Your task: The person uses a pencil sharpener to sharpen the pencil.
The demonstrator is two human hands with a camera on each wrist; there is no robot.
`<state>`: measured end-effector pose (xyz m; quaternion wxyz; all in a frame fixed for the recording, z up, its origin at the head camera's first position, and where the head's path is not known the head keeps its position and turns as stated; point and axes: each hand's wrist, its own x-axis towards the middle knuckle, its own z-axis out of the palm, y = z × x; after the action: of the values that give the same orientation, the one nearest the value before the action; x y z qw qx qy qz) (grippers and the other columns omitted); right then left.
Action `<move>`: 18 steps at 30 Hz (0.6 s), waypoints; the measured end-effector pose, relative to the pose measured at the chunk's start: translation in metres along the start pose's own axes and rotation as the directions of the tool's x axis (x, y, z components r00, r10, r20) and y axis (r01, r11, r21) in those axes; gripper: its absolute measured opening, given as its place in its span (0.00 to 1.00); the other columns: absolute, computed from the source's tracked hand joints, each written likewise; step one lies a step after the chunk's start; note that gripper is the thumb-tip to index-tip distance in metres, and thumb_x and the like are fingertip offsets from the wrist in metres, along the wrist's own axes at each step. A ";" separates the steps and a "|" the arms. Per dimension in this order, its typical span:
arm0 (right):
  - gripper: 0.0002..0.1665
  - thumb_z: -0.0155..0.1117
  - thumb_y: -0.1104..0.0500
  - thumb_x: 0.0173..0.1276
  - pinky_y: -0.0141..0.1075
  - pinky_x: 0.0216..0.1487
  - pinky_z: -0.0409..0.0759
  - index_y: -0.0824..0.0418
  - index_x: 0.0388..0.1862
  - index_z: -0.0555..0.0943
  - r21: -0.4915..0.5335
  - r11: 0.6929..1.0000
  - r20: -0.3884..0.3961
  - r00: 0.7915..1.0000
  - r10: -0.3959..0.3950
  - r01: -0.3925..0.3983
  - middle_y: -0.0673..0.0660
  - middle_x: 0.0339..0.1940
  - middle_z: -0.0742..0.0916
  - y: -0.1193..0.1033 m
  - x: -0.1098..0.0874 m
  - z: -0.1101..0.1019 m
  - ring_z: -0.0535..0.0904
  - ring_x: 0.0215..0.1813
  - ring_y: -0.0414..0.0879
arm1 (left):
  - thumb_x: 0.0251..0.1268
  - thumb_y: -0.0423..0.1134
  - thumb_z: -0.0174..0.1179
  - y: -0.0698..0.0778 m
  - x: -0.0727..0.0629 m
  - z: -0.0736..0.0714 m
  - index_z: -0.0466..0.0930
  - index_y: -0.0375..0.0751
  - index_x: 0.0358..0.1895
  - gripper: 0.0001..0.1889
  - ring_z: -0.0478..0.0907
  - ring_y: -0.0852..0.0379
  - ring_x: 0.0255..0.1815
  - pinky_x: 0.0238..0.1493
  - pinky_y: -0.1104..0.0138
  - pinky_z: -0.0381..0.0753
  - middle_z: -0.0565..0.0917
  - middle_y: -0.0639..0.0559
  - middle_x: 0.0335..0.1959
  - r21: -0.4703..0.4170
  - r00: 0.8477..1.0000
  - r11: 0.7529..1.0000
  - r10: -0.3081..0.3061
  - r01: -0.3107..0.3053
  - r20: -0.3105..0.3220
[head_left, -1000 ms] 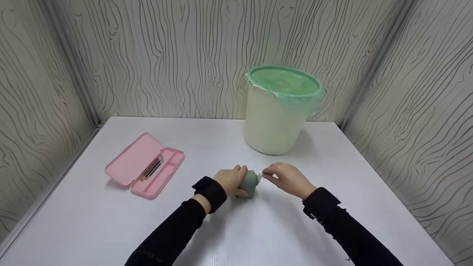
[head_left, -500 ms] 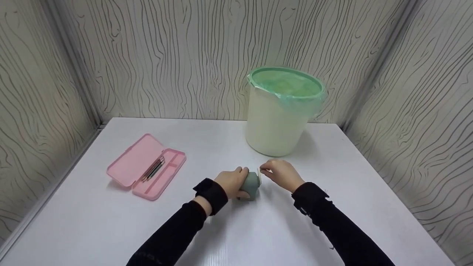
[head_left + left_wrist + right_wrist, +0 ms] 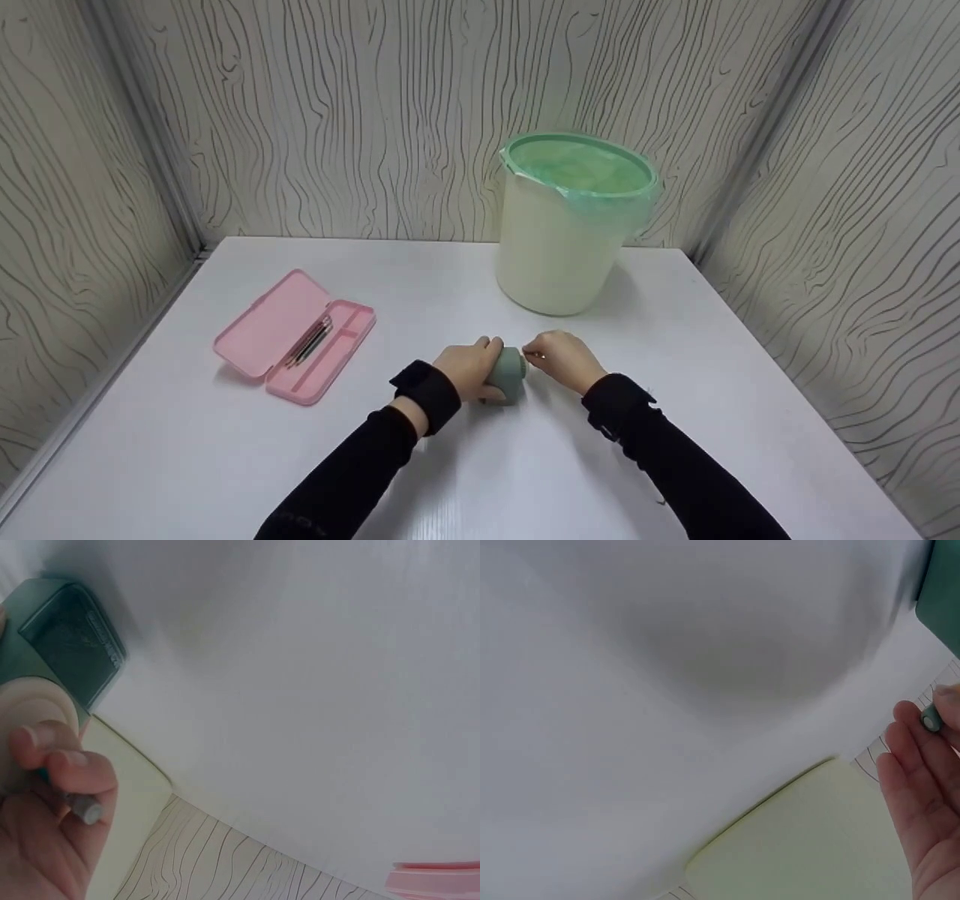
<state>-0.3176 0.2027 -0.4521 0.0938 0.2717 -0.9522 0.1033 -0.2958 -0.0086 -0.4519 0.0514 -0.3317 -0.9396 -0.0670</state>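
A green crank pencil sharpener [image 3: 507,377] stands on the white table, gripped around its body by my left hand [image 3: 466,370]. In the left wrist view, its dark see-through shavings drawer [image 3: 75,645] and pale round crank disc [image 3: 37,705] show. My right hand [image 3: 564,361] is at the sharpener's right side, pinching the small crank knob [image 3: 931,718] between thumb and fingers. The side of the sharpener under my left palm is hidden, so whether a pencil sits in it cannot be seen.
An open pink pencil case [image 3: 324,367] with several pencils [image 3: 309,343] lies on the left of the table [image 3: 427,300]. Behind my hands stands a cream bin [image 3: 555,247] with a green rim and bag liner. Patterned panels [image 3: 360,112] enclose the back and sides.
My right hand has shifted left, rising and then dropping as the crank beside the sharpener turned. My left hand and the sharpener have stayed in place.
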 end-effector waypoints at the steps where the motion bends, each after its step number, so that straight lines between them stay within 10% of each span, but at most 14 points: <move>1: 0.05 0.71 0.66 0.66 0.41 0.41 0.85 0.61 0.38 0.92 0.001 1.000 0.002 1.000 0.001 -0.001 0.55 0.33 0.93 0.000 0.000 0.001 0.88 0.36 0.48 | 0.59 0.56 0.74 0.001 0.000 -0.001 0.70 0.38 0.58 0.34 0.87 0.52 0.40 0.40 0.62 0.88 0.83 0.45 0.46 0.001 1.000 1.000 -0.006 0.006 0.007; 18: 0.03 0.72 0.65 0.65 0.38 0.39 0.84 0.62 0.32 0.91 0.032 0.999 0.078 0.997 -0.006 0.004 0.54 0.30 0.92 0.000 -0.012 0.012 0.86 0.33 0.44 | 0.58 0.57 0.74 0.000 0.000 0.001 0.70 0.39 0.58 0.34 0.86 0.51 0.39 0.40 0.61 0.87 0.83 0.45 0.46 -0.018 1.000 1.000 -0.014 0.014 0.001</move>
<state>-0.3088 0.2053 -0.4666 0.0524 0.2793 -0.9527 0.1076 -0.2960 -0.0081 -0.4528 0.0474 -0.3257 -0.9412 -0.0756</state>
